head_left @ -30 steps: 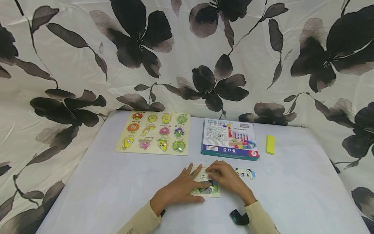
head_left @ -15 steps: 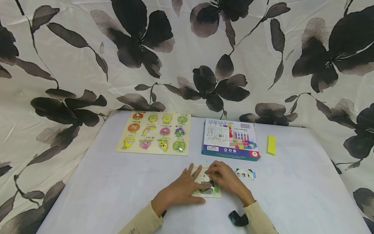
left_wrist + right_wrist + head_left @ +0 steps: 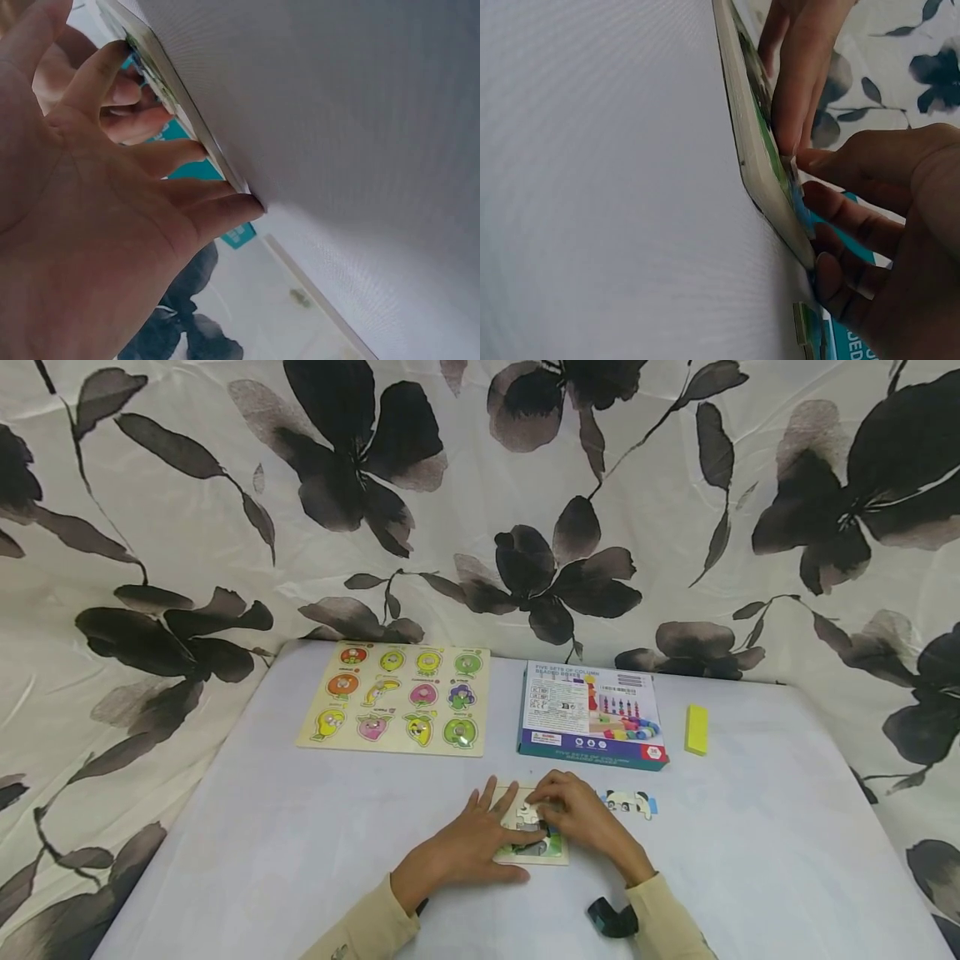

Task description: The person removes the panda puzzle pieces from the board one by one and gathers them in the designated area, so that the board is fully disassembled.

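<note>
A small wooden jigsaw board (image 3: pixel 557 861) with a green and grey picture lies on the table in the head view. My left hand (image 3: pixel 468 852) is spread over its left side, with its index finger reaching across the picture and its thumb on the table in front. From the right, my right hand (image 3: pixel 581 810) bends over the upper part of the board. In the right wrist view, its thumb and fingers pinch a jigsaw piece (image 3: pixel 803 208) with blue on it, at the board's edge. The fingers partly hide this piece. White panda pieces (image 3: pixel 630 805) lie just right of my right hand.
A fruit puzzle board (image 3: pixel 393 749) lies at the back left. Beside it are a bead-set box (image 3: pixel 592 760) and a yellow block (image 3: pixel 696 731). A black curved object (image 3: pixel 612 918) is by the right sleeve. Patterned cloth (image 3: pixel 465 485) hangs behind the table.
Both hands keep nearly the same place on the board. The right fingertips shift only slightly; the other things stay where they were.
</note>
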`<action>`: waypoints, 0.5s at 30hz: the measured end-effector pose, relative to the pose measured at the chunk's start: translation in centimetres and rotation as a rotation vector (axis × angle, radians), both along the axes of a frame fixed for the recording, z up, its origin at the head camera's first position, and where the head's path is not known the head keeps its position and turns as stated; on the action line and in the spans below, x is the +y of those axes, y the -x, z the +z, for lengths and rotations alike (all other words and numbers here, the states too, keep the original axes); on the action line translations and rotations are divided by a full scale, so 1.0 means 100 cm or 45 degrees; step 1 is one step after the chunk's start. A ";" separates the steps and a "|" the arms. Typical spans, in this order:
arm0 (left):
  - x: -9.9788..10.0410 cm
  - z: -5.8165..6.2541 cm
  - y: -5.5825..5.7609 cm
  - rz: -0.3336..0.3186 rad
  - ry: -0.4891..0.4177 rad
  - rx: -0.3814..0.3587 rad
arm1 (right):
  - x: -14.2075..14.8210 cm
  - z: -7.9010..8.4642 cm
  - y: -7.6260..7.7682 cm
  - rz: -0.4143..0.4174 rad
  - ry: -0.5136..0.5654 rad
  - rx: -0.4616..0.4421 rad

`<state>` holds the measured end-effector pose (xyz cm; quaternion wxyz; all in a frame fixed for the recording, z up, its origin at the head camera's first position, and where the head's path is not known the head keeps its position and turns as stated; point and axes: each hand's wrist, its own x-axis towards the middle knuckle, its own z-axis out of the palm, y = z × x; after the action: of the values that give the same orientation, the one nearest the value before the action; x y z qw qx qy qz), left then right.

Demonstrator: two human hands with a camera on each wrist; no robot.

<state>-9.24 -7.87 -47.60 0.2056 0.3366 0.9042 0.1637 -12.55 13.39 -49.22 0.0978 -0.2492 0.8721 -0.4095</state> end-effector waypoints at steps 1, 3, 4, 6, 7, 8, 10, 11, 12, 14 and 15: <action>0.000 0.000 0.000 0.000 -0.001 0.001 | 0.000 0.000 0.000 0.004 0.003 0.006; 0.000 0.000 0.000 -0.001 -0.002 0.001 | 0.001 0.000 0.001 0.012 0.018 0.006; 0.000 0.001 0.000 -0.002 -0.003 0.003 | 0.002 0.000 0.001 0.016 0.028 0.004; 0.000 0.001 0.001 -0.002 -0.004 0.004 | 0.003 0.000 0.001 0.020 0.043 -0.002; 0.000 0.002 0.001 -0.002 -0.002 0.003 | 0.003 0.000 0.001 0.019 0.047 -0.008; 0.000 0.002 0.001 0.000 0.001 0.003 | 0.003 0.000 0.001 0.018 0.049 -0.018; 0.000 0.002 0.000 -0.001 0.007 0.000 | 0.002 0.001 0.001 0.017 0.055 -0.040; 0.000 0.002 0.000 -0.001 0.009 -0.004 | 0.002 0.002 0.000 0.017 0.052 -0.049; 0.000 0.002 0.000 -0.002 0.012 -0.008 | 0.002 0.002 0.000 0.017 0.050 -0.060; 0.000 0.002 0.000 -0.003 0.016 -0.016 | 0.002 0.003 -0.001 0.020 0.046 -0.086; 0.000 0.002 0.000 -0.005 0.016 -0.020 | 0.003 0.003 -0.001 0.025 0.047 -0.095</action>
<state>-9.24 -7.91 -47.35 0.2153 0.3359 0.9029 0.1602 -12.43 13.66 -48.93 0.1294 -0.2442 0.8577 -0.4336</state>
